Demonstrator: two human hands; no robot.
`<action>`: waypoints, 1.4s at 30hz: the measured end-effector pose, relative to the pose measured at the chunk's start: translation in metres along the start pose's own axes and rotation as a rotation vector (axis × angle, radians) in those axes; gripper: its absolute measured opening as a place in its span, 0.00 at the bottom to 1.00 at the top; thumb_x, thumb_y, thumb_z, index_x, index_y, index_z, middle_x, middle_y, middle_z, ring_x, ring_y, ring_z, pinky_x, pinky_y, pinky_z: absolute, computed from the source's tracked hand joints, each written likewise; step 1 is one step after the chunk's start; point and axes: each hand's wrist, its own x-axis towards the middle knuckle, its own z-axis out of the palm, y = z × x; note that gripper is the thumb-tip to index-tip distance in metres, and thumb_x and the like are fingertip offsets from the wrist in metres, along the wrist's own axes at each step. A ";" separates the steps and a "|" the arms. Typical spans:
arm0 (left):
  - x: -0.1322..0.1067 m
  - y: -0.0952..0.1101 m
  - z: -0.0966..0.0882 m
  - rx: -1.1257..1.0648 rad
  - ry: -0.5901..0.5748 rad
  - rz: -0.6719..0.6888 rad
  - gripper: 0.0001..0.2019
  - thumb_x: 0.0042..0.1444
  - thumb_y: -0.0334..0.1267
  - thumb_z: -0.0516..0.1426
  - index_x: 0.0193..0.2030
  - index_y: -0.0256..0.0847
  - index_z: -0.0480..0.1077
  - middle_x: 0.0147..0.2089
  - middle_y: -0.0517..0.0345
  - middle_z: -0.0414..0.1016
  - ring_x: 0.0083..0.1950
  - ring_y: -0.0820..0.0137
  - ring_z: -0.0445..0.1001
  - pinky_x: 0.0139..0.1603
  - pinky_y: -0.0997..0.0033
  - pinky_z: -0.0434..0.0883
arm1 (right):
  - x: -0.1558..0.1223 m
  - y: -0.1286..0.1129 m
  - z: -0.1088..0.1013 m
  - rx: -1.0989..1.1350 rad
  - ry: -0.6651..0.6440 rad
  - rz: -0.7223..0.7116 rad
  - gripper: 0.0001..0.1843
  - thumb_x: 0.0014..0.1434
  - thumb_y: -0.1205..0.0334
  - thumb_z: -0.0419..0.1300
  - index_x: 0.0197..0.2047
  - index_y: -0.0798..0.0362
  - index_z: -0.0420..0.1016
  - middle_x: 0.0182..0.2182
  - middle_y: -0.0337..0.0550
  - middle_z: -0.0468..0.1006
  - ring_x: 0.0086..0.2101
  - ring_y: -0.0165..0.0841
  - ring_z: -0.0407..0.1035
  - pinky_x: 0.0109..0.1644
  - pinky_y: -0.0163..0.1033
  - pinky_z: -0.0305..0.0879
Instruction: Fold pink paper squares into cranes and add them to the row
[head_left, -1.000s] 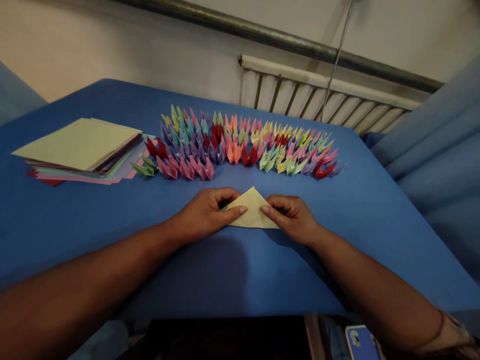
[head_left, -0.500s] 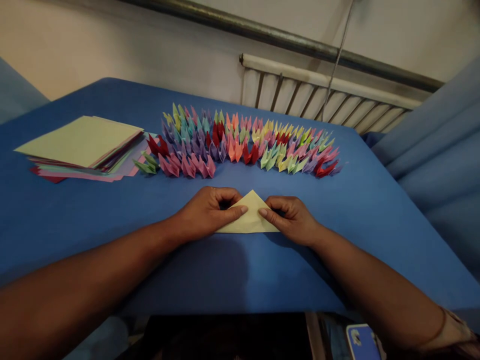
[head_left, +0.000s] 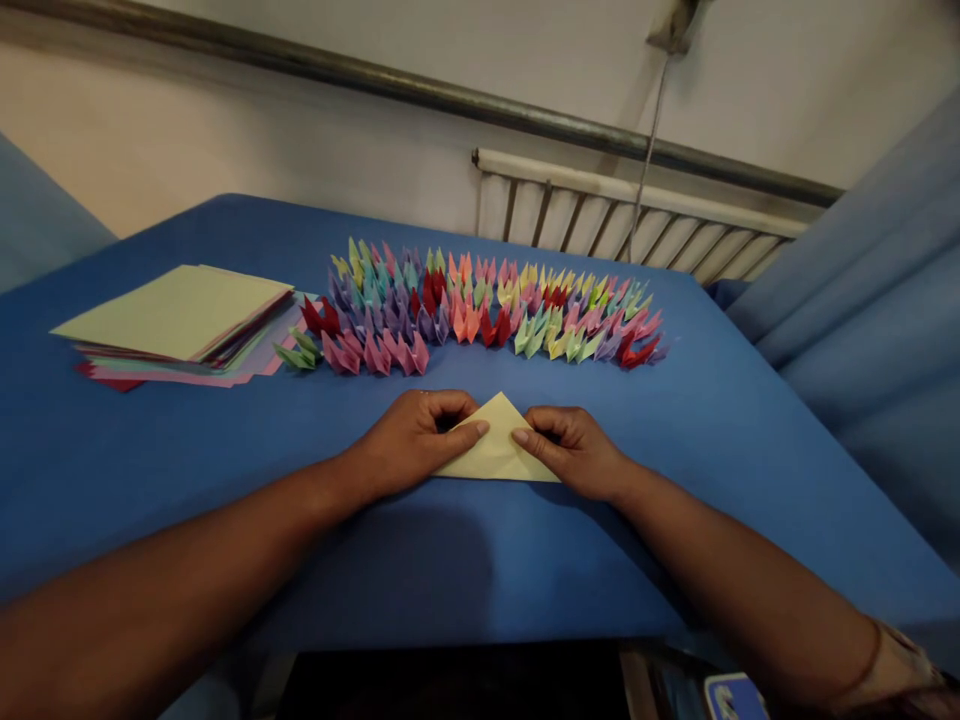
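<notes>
A pale yellow paper [head_left: 496,448], folded into a triangle, lies flat on the blue table [head_left: 225,440] in front of me. My left hand [head_left: 411,440] grips its left side, thumb laid along the paper and fingers curled at the upper edge. My right hand [head_left: 573,450] pinches its right side in the same way. Both hands rest on the table top.
Rows of small folded paper pieces [head_left: 487,310] in many colours stand behind the hands. A stack of coloured paper sheets [head_left: 180,320] lies at the left. A radiator [head_left: 637,215] is against the wall behind. Blue fabric [head_left: 870,320] hangs at the right.
The camera has tilted, so the whole scene sits a little lower in view. The hands and the yellow triangle keep nearly the same pose on the table.
</notes>
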 end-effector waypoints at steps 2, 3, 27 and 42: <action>0.000 -0.001 0.000 0.009 -0.008 -0.002 0.14 0.56 0.47 0.57 0.31 0.37 0.74 0.26 0.62 0.71 0.28 0.74 0.67 0.27 0.77 0.63 | 0.000 0.001 0.000 0.013 -0.018 0.004 0.19 0.64 0.52 0.54 0.25 0.54 0.64 0.22 0.33 0.58 0.24 0.25 0.52 0.25 0.31 0.49; 0.001 -0.002 0.000 0.012 -0.011 -0.004 0.14 0.56 0.47 0.57 0.31 0.37 0.74 0.26 0.62 0.71 0.28 0.74 0.67 0.27 0.77 0.63 | 0.000 0.002 0.000 0.010 -0.023 0.004 0.19 0.64 0.51 0.54 0.26 0.54 0.65 0.22 0.33 0.59 0.24 0.25 0.53 0.26 0.31 0.49; 0.009 -0.007 -0.008 0.049 0.030 -0.069 0.14 0.52 0.48 0.58 0.28 0.38 0.70 0.24 0.64 0.64 0.26 0.75 0.61 0.26 0.75 0.58 | 0.008 0.018 -0.010 0.041 0.182 0.145 0.18 0.59 0.47 0.57 0.27 0.53 0.68 0.21 0.33 0.63 0.23 0.26 0.55 0.24 0.31 0.50; 0.018 -0.018 -0.001 0.212 0.113 -0.054 0.14 0.55 0.48 0.55 0.32 0.39 0.73 0.26 0.63 0.68 0.28 0.71 0.63 0.28 0.74 0.58 | 0.008 0.021 -0.024 -0.455 0.363 0.039 0.12 0.60 0.59 0.58 0.46 0.52 0.72 0.32 0.40 0.76 0.29 0.31 0.68 0.35 0.37 0.64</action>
